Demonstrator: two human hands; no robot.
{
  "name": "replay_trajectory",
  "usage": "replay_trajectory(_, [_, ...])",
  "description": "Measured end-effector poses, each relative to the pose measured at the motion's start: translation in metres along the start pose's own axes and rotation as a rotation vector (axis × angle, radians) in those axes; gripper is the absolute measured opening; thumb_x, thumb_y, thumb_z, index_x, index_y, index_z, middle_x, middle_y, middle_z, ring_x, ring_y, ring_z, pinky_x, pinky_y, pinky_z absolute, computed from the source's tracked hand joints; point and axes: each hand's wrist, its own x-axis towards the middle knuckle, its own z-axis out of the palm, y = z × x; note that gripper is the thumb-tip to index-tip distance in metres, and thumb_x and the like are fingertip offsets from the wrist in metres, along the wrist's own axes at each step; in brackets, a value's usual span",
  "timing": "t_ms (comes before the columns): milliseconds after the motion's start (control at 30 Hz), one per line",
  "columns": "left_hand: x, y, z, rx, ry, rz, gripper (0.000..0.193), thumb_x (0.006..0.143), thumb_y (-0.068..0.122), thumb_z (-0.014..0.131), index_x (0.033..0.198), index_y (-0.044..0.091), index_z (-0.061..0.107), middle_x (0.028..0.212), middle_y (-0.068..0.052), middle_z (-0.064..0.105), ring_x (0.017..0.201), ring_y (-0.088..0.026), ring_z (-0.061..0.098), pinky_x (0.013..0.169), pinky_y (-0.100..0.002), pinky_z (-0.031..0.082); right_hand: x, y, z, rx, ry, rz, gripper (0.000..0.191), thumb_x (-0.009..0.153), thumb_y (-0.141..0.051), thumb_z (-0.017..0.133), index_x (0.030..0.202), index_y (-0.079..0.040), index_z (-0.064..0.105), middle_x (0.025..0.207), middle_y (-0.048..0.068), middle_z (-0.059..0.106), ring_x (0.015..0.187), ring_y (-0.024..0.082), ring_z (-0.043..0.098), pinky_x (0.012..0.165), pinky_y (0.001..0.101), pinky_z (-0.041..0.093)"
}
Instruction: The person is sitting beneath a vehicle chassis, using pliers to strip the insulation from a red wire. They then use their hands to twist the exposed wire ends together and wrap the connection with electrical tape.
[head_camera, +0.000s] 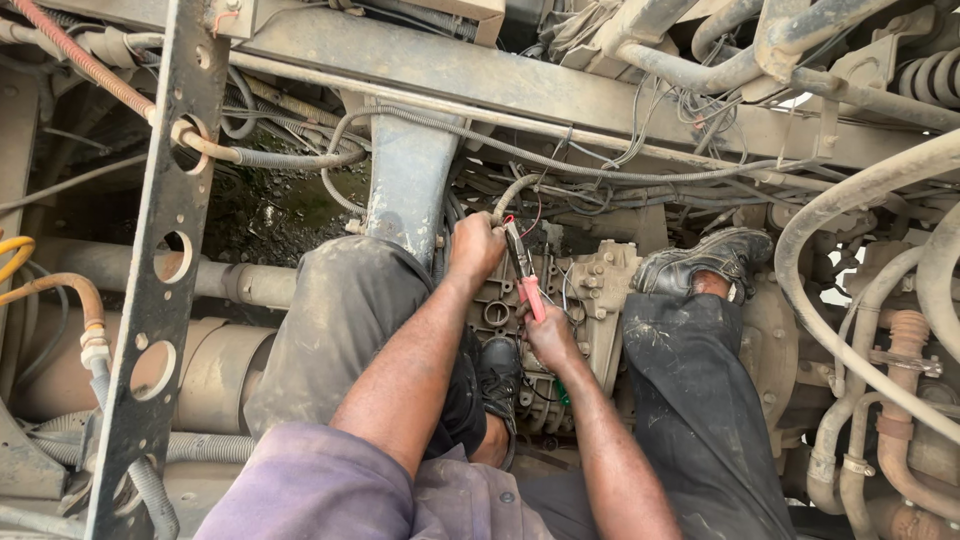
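The person sits high up in a big dusty machine, with one black boot (712, 258) set on a metal part. The left hand (474, 248) is clenched around a bundle of thin wires (520, 205) and holds it up, just above the grey metal block (600, 285). The right hand (548, 335) is wrapped around the red handles of a pair of pliers (522, 268). The tips of the pliers point up at the wires, right beside the left hand (very close to the fingers).

To do this bit well, I think the left hand should keep the wires tight and not let them wiggle. The pliers should bite only the one wire that is meant, so the tips need to go in slowly. The fingers should stay out of the way of the tips. The hoses (860, 200) hang near, so the elbows should stay tucked in.
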Motion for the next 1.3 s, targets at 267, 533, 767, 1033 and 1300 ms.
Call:
replay_trajectory(267, [0.010,0.002,-0.008,-0.252,-0.106,-0.134,0.021,0.086,0.005,0.062,0.099,-0.005,0.076,0.079,-0.019,0.077,0.063,-0.021,0.076,0.059,-0.034,0.063,0.003,0.003,-0.014,0.143,-0.156,-0.070,0.045,0.083,0.007,0.051,0.122,-0.009,0.068,0.085,0.006,0.067,0.066,0.013,0.067,0.050,0.0284,0.049])
replay_trajectory(533, [0.020,-0.006,0.001,-0.409,-0.173,-0.221,0.014,0.092,0.001,0.064,0.095,-0.008,0.073,0.076,-0.015,0.073,0.058,-0.018,0.072,0.051,-0.034,0.065,0.003,0.010,0.005,0.012,0.027,-0.074,0.021,0.097,-0.003,0.053,0.108,-0.006,0.070,0.075,0.004,0.066,0.056,0.014,0.058,0.048,0.0295,0.048])
replay_trajectory(767, [0.017,-0.013,0.008,-0.381,-0.176,-0.206,0.020,0.096,0.013,0.069,0.105,-0.004,0.071,0.078,-0.011,0.073,0.058,-0.016,0.070,0.050,-0.030,0.061,0.018,0.024,0.008,0.130,0.006,-0.051,0.018,0.097,-0.001,0.053,0.108,0.000,0.066,0.080,0.010,0.065,0.062,0.018,0.063,0.054,0.0347,0.053])
replay_trajectory(1033, [0.013,-0.006,0.007,-0.422,-0.199,-0.288,0.018,0.096,0.013,0.067,0.104,-0.002,0.070,0.080,-0.012,0.071,0.056,-0.016,0.069,0.051,-0.033,0.064,0.006,0.015,-0.010,0.152,-0.184,-0.088,0.069,0.078,0.010,0.051,0.142,-0.010,0.062,0.134,0.007,0.067,0.113,0.015,0.068,0.079,0.0290,0.054])
replay_trajectory(1300, [0.016,-0.005,0.007,-0.436,-0.244,-0.330,0.018,0.097,0.012,0.068,0.099,-0.006,0.070,0.082,-0.012,0.069,0.055,-0.016,0.067,0.050,-0.035,0.065,0.007,0.019,-0.010,0.156,-0.136,-0.180,0.068,0.088,0.006,0.048,0.153,-0.014,0.054,0.128,0.009,0.068,0.086,0.018,0.066,0.071,0.0259,0.055])
